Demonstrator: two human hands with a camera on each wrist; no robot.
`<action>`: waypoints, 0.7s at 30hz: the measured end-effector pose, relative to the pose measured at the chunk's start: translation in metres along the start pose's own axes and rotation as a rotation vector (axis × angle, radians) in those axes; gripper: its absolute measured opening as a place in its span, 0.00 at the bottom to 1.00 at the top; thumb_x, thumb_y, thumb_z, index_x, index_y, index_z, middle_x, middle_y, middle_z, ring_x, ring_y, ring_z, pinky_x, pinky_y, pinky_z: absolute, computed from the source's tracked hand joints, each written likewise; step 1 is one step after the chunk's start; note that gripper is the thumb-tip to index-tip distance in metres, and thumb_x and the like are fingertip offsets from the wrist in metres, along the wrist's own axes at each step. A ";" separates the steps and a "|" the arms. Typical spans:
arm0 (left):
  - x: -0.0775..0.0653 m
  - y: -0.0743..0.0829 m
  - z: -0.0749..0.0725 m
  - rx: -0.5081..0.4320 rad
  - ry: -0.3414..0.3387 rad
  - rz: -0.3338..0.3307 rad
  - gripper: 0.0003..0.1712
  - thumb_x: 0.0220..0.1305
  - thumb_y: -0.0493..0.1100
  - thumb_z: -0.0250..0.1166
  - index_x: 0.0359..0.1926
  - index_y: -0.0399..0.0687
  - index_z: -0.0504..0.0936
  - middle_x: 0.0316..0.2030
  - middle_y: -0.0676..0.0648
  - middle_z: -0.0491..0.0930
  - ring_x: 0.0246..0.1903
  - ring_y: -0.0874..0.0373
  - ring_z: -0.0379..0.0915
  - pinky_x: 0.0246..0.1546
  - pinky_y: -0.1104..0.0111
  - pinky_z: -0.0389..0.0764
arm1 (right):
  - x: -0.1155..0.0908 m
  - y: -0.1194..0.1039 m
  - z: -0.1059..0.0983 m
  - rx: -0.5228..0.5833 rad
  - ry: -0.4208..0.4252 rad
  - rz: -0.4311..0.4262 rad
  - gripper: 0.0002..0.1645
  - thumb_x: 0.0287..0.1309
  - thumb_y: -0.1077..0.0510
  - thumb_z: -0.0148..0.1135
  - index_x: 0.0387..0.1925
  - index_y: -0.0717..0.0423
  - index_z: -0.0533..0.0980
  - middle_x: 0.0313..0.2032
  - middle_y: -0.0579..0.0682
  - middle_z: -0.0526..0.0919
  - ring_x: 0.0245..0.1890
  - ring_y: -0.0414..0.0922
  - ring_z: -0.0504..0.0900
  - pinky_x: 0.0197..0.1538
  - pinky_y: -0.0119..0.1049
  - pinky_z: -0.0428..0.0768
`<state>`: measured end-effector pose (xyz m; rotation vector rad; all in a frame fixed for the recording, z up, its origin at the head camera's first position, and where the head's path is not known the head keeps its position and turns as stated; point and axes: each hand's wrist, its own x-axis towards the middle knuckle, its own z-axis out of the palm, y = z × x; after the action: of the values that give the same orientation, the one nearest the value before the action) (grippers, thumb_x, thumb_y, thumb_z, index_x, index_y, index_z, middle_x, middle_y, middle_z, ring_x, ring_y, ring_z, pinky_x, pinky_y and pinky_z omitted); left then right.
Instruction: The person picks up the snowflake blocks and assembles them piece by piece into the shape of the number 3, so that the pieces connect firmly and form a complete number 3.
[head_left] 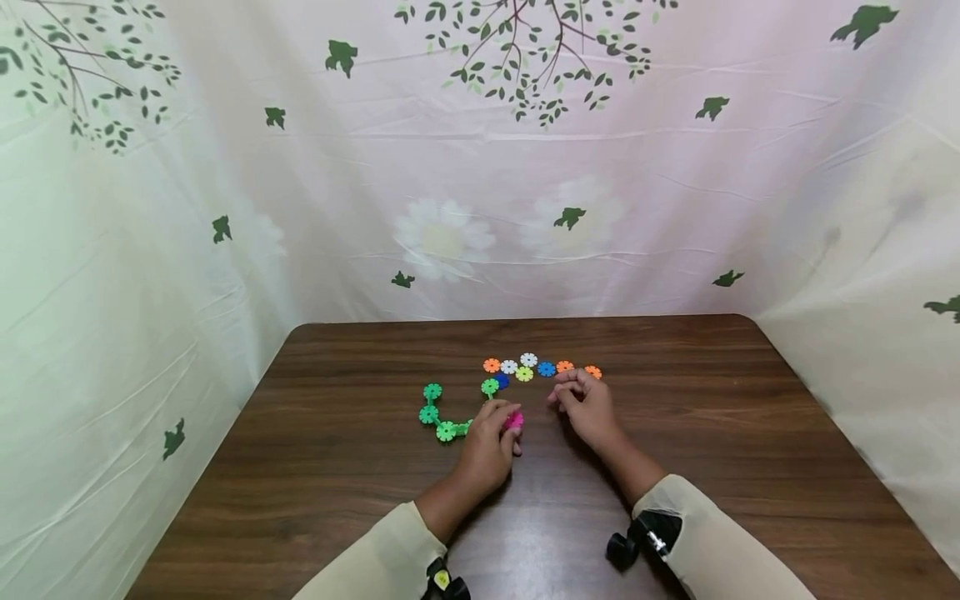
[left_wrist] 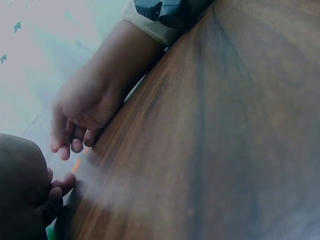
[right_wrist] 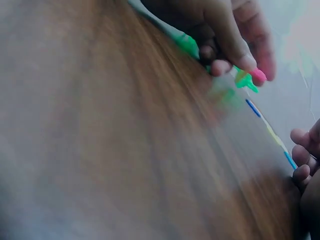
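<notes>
My left hand (head_left: 486,450) pinches a pink snowflake-shaped linking disc (head_left: 514,419) between thumb and fingers, seen also in the right wrist view as a pink disc (right_wrist: 258,75). Beside and partly behind that hand runs a chain of joined green discs (head_left: 446,431), bending up to a green disc (head_left: 490,386) at its right end. To the right, my right hand (head_left: 588,412) hovers over the table with loosely bent fingers and nothing visible in them. Its fingertips are near an orange disc (head_left: 565,367) and a blue disc (head_left: 547,368).
Loose discs lie in a row behind the hands, among them white (head_left: 528,359), yellow (head_left: 524,374) and dark blue (head_left: 502,381) ones. An orange disc (head_left: 593,372) ends the row on the right. The brown wooden table (head_left: 337,467) reaches back to a patterned curtain (head_left: 495,167).
</notes>
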<state>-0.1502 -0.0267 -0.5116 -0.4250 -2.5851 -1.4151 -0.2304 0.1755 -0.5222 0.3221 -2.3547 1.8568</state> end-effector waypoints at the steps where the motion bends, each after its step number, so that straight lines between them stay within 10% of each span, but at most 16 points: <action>1: 0.000 0.000 0.000 -0.003 0.002 0.001 0.21 0.78 0.25 0.60 0.68 0.27 0.79 0.63 0.34 0.77 0.31 0.58 0.86 0.35 0.79 0.86 | 0.002 0.001 -0.001 -0.003 0.010 0.000 0.09 0.76 0.69 0.60 0.50 0.73 0.81 0.34 0.67 0.92 0.28 0.42 0.84 0.35 0.27 0.81; 21: 0.000 -0.003 0.002 -0.005 0.013 -0.018 0.20 0.77 0.27 0.62 0.66 0.28 0.81 0.60 0.38 0.79 0.31 0.69 0.80 0.36 0.77 0.86 | 0.024 0.015 -0.021 -0.191 0.185 -0.095 0.11 0.65 0.74 0.69 0.48 0.69 0.83 0.39 0.63 0.85 0.35 0.43 0.77 0.38 0.22 0.73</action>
<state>-0.1508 -0.0266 -0.5147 -0.3926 -2.5824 -1.4260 -0.2579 0.1973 -0.5255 0.2262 -2.3235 1.5347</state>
